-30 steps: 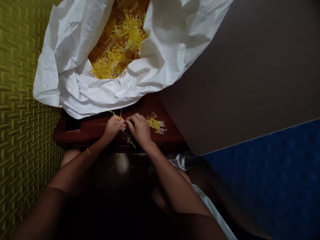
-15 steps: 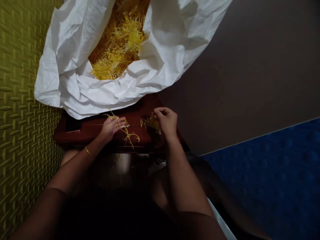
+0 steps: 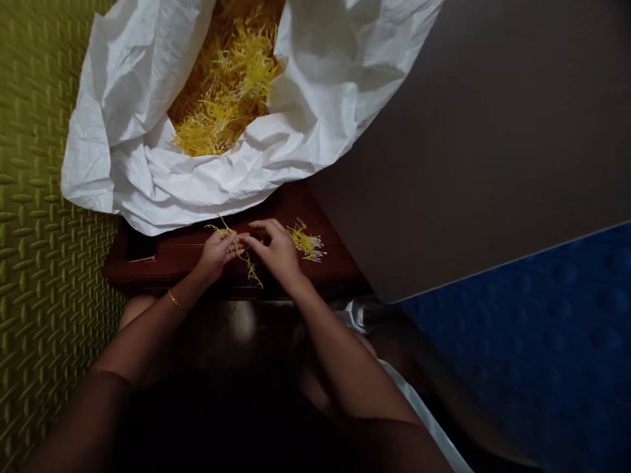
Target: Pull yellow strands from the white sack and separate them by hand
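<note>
Roughly mid-frame, the left hand (image 3: 215, 256) and right hand (image 3: 276, 253) meet above a dark red wooden stool (image 3: 162, 259), their fingertips almost touching. The left hand's thumb and fingers close narrowly on a thin tuft of yellow strands (image 3: 248, 270), whose ends trail past the hand on both sides. The right hand's fingers curve in toward the same tuft, but the fingers of both hands hide the contact, so I cannot tell whether that hand holds anything. A small pile (image 3: 306, 243) of yellow strands lies on the stool just beside the right hand, its pale ends fanning outward.

Beyond the stool, a white sack (image 3: 148, 177) sags open, its crumpled edge overhanging the stool's far side. Inside is a heap (image 3: 221, 98) of yellow strands, cut off by the top of the view, so its full extent and depth are hidden.

A gold bracelet (image 3: 173, 299) circles the left wrist. Green textured matting (image 3: 49, 197) runs along the left, and a blue dimpled mat (image 3: 517, 341) fills the lower right below a grey-brown panel (image 3: 468, 164). The area under the forearms falls into deep shadow, and little can be made out there.
</note>
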Motion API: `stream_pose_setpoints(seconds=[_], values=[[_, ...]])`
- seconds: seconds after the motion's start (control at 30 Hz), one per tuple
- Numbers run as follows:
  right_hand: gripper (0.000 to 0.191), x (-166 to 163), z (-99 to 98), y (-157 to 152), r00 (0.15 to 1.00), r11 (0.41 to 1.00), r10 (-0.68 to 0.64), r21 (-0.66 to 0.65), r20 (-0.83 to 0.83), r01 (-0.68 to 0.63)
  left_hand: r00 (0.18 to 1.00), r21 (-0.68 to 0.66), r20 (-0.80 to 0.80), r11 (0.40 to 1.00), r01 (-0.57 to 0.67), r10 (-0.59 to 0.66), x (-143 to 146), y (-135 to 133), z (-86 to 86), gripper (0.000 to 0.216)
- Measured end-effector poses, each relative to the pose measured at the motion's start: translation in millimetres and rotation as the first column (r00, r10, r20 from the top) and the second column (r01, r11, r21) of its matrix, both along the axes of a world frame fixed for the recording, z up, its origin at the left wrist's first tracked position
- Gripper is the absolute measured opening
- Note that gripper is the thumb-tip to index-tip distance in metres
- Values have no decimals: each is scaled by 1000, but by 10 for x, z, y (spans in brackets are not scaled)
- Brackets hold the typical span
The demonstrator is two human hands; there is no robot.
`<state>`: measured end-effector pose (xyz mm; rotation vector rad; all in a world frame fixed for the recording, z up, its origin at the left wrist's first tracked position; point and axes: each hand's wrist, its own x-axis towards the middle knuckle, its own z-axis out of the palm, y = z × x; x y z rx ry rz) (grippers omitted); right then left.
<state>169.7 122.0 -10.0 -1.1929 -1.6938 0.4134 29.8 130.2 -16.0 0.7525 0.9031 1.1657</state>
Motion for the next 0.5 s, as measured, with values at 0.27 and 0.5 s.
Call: stream_pose_setpoints(seconds=[0.27, 0.5], values=[[10, -32, -67, 6, 1000, 997, -5, 73, 13, 4, 999, 23, 45, 1000, -8, 7, -6, -12, 4, 8], [18, 15, -101, 120, 771, 954, -3, -232, -637, -188, 979, -65, 203, 998, 19, -5, -43, 35, 30, 11]])
